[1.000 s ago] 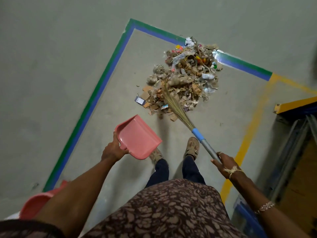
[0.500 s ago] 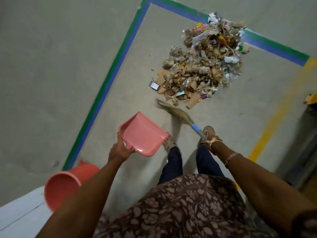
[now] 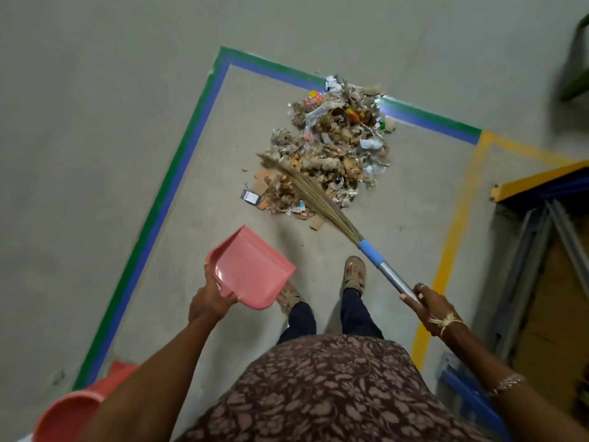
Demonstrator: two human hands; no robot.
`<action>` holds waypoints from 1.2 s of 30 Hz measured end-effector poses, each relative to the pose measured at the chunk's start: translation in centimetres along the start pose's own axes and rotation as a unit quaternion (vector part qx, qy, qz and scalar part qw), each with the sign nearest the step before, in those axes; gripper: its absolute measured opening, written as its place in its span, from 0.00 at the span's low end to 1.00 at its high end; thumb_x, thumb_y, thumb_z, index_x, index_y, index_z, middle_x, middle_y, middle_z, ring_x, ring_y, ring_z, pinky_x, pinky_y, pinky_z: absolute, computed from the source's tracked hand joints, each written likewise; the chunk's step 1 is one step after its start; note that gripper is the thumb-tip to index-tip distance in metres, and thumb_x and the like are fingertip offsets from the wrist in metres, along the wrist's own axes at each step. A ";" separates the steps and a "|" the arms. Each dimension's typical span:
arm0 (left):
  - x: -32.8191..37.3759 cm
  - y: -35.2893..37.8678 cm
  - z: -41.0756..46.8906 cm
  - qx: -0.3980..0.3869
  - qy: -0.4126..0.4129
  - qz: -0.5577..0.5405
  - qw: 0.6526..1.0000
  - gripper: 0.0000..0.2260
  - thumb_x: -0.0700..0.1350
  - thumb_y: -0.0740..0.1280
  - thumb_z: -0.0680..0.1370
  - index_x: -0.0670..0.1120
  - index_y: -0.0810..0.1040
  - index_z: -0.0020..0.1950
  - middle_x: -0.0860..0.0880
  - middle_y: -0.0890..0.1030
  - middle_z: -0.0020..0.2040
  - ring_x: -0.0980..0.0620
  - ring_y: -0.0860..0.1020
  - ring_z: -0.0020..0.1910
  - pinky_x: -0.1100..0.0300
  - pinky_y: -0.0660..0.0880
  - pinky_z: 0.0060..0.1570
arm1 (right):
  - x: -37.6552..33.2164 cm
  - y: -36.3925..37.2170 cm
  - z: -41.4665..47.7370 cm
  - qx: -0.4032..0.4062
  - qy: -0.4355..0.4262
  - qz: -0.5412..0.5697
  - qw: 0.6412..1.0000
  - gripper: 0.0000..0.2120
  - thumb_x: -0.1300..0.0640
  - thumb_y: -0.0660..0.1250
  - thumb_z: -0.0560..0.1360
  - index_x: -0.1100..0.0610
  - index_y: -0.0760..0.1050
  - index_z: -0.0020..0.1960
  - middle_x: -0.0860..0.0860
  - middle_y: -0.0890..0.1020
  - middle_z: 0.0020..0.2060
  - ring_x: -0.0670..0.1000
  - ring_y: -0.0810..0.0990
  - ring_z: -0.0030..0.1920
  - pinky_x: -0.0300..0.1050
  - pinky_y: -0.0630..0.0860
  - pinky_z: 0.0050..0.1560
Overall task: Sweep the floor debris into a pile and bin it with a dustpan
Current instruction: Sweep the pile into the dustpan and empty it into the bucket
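Observation:
A pile of paper, cardboard and wrapper debris [image 3: 338, 148] lies on the grey floor, against the green-and-blue taped line. My right hand [image 3: 427, 301] grips the metal handle of a grass broom [image 3: 322, 199], whose bristles lie across the near left side of the pile. My left hand [image 3: 208, 303] holds a pink dustpan [image 3: 251, 269] by its back edge, in the air above the floor, short of the pile. A pink bin [image 3: 73, 413] shows at the bottom left, partly hidden by my left arm.
My two sandalled feet [image 3: 353, 275] stand just behind the pile. Yellow tape [image 3: 452, 237] runs along the right. A yellow-and-blue metal rack [image 3: 541, 199] with cardboard stands at the right edge. A small dark card [image 3: 250, 196] lies left of the pile.
The broom has swung forward from near my feet and out onto the pile's near left side. My right hand moved right and outward. The dustpan stayed held in my left hand.

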State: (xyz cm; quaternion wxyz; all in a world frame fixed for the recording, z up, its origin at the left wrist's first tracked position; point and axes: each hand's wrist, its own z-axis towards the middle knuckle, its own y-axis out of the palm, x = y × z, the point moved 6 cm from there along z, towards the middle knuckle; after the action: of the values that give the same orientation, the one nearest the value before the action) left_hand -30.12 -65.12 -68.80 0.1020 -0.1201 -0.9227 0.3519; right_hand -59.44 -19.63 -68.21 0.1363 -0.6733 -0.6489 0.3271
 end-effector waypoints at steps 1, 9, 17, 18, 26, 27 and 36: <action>0.5 0.1 0.3 0.000 0.002 0.001 1.000 0.55 0.59 0.77 0.71 0.57 0.38 0.81 0.35 0.81 0.58 0.32 0.80 0.57 0.43 0.77 0.55 | 0.1 -0.2 0.4 0.016 -0.006 0.005 1.000 0.15 0.40 0.65 0.78 0.52 0.68 0.45 0.54 0.76 0.30 0.54 0.76 0.27 0.48 0.72 0.27; 5.7 3.3 4.7 -0.011 0.020 0.022 1.000 0.54 0.60 0.77 0.72 0.57 0.38 0.81 0.35 0.82 0.57 0.32 0.81 0.53 0.42 0.79 0.51 | 1.5 -0.7 9.7 0.062 0.082 0.066 0.993 0.12 0.45 0.61 0.81 0.54 0.68 0.55 0.56 0.77 0.40 0.62 0.78 0.41 0.48 0.72 0.40; 6.9 16.8 26.7 -0.021 0.018 0.038 0.999 0.54 0.60 0.75 0.73 0.53 0.37 0.82 0.28 0.80 0.56 0.26 0.79 0.54 0.38 0.76 0.53 | 7.1 1.7 30.4 0.149 0.048 0.030 0.987 0.13 0.48 0.63 0.80 0.53 0.66 0.59 0.59 0.80 0.42 0.64 0.79 0.41 0.52 0.75 0.40; 7.0 18.7 29.1 -0.017 0.011 0.034 0.999 0.53 0.59 0.75 0.74 0.52 0.37 0.82 0.28 0.80 0.56 0.26 0.79 0.55 0.37 0.75 0.53 | 8.2 2.8 33.3 0.135 0.041 0.041 0.989 0.13 0.50 0.65 0.79 0.53 0.65 0.58 0.58 0.79 0.42 0.64 0.80 0.40 0.54 0.77 0.41; 4.3 29.8 40.7 0.031 -0.055 -0.065 0.996 0.53 0.64 0.75 0.71 0.60 0.38 0.81 0.29 0.79 0.57 0.27 0.79 0.55 0.38 0.76 0.55 | 10.5 12.8 42.5 0.101 -0.012 0.047 0.994 0.11 0.47 0.67 0.78 0.52 0.68 0.49 0.52 0.75 0.30 0.56 0.75 0.31 0.48 0.71 0.33; 3.7 30.6 41.8 0.028 -0.051 -0.070 0.996 0.54 0.66 0.75 0.70 0.63 0.37 0.80 0.31 0.80 0.56 0.27 0.79 0.54 0.37 0.77 0.54 | 10.4 14.1 42.2 0.097 -0.018 0.054 0.994 0.10 0.46 0.66 0.79 0.51 0.68 0.49 0.52 0.74 0.29 0.55 0.75 0.30 0.49 0.71 0.32; 4.7 30.0 45.4 0.017 -0.026 -0.087 0.996 0.56 0.73 0.73 0.66 0.65 0.36 0.78 0.35 0.83 0.54 0.32 0.82 0.46 0.38 0.80 0.49 | 10.5 18.4 38.0 0.022 -0.048 0.049 0.997 0.10 0.47 0.67 0.77 0.48 0.69 0.53 0.51 0.75 0.26 0.48 0.75 0.25 0.45 0.72 0.26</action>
State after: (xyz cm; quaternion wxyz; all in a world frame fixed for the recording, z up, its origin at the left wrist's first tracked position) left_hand -42.46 -70.38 -121.70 0.1105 -0.0280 -0.9257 0.3606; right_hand -69.05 -20.93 -110.62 0.1043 -0.6845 -0.6136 0.3796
